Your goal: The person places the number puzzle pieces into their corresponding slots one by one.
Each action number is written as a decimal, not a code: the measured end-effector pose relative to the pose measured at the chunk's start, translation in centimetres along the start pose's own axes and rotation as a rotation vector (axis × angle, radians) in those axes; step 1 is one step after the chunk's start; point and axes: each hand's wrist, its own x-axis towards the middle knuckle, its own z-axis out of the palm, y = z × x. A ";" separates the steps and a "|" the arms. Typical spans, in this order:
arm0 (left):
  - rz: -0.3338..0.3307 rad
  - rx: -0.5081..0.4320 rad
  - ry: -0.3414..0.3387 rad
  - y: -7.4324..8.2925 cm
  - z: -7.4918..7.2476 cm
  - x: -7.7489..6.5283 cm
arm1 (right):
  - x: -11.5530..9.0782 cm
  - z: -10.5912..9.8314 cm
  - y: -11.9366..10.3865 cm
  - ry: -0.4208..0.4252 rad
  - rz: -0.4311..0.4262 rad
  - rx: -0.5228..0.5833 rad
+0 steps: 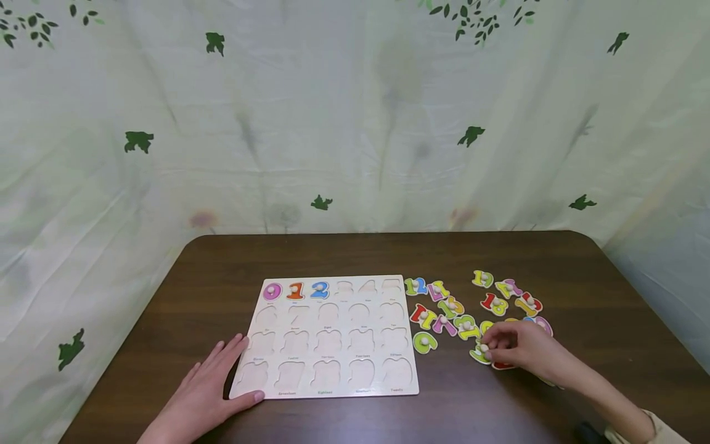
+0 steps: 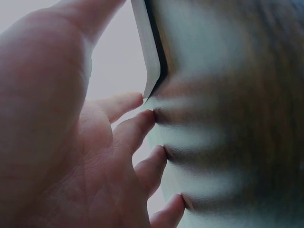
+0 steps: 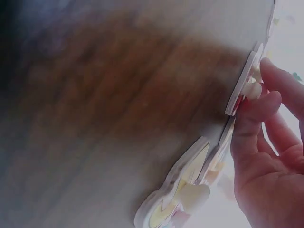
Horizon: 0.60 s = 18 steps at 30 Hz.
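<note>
A pale number puzzle board (image 1: 383, 393) lies on the table, with the purple 0 (image 1: 272, 291), red-orange 1 (image 1: 295, 291) and blue 2 (image 1: 320, 290) in its top row. My left hand (image 1: 199, 385) is spread at the board's lower left corner, its fingers along the left edge and the thumb on the front edge. Among the loose pieces to the right, my right hand (image 1: 524, 351) pinches the knob of a green number piece (image 1: 477, 356); its fingertips partly cover the numeral. A red piece (image 1: 501, 366) lies partly under that hand.
Loose knobbed number pieces lie right of the board, including a green 6-or-9 shape (image 1: 424, 343), a green-blue 12 (image 1: 416, 286) and a red-yellow 18 (image 1: 494, 304). Brown tabletop (image 1: 344, 256) surrounds them. A patterned curtain (image 1: 355, 123) hangs behind the table.
</note>
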 end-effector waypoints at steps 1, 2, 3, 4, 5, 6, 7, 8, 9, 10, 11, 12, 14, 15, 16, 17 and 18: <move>-0.002 0.000 -0.003 0.0 0.0 0.0 | 0.1 0.1 -0.1 0.001 0.012 0.006; -0.004 0.000 -0.006 0.0 0.0 0.0 | 0.1 0.1 -0.1 0.000 0.017 0.006; -0.004 0.000 -0.007 0.0 0.0 0.0 | 0.1 0.2 -0.2 0.003 0.022 -0.012; -0.006 -0.001 -0.008 0.0 0.0 0.0 | 0.2 0.2 -0.2 0.001 0.018 -0.029; -0.007 -0.001 -0.009 0.0 0.0 0.0 | 0.3 0.3 -0.3 0.002 0.011 -0.059; -0.008 -0.001 -0.008 0.0 0.0 0.0 | 0.4 0.3 -0.3 0.004 0.001 -0.090; -0.009 0.000 -0.008 0.0 0.0 0.0 | 0.5 0.4 -0.4 0.004 -0.012 -0.122; -0.009 0.001 -0.006 0.0 0.0 0.0 | 0.6 0.4 -0.4 0.007 -0.028 -0.156; -0.008 0.001 -0.004 0.0 0.0 0.0 | 0.7 0.5 -0.5 0.012 -0.041 -0.183; -0.008 0.000 -0.003 0.0 0.0 0.0 | 0.8 0.5 -0.6 0.015 -0.051 -0.199; -0.007 -0.002 -0.001 0.0 0.0 0.0 | 0.9 0.6 -0.7 0.020 -0.057 -0.213; -0.005 -0.005 0.001 0.0 0.0 0.0 | 1.0 0.6 -0.8 0.024 -0.057 -0.215; -0.005 -0.009 0.003 0.0 0.0 -0.1 | 1.2 0.8 -1.1 0.036 -0.054 -0.224; -0.005 -0.011 0.003 0.1 0.0 -0.1 | 1.3 0.8 -1.4 0.045 -0.052 -0.230; -0.006 -0.013 0.003 0.1 -0.1 -0.1 | 1.4 0.9 -1.6 0.055 -0.055 -0.237; -0.007 -0.012 0.002 0.1 -0.1 -0.1 | 1.6 1.0 -1.8 0.066 -0.066 -0.247; -0.008 -0.012 0.001 0.1 -0.1 -0.1 | 1.7 1.0 -2.0 0.078 -0.076 -0.255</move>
